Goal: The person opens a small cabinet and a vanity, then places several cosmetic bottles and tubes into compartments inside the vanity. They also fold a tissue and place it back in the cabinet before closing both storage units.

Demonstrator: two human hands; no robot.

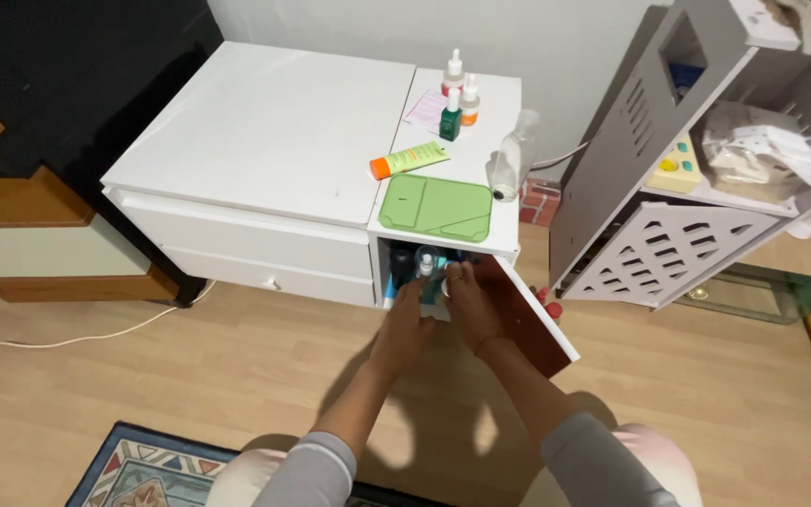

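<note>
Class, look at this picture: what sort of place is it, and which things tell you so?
Probably a bedroom or other room at home: a low white cabinet on a wooden floor, small dropper bottles on top, and a patterned rug.

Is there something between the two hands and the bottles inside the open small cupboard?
Nothing visible. The left hand and right hand already reach into the cupboard at the bottles. Its door hangs open to the right, clear of both hands.
</note>
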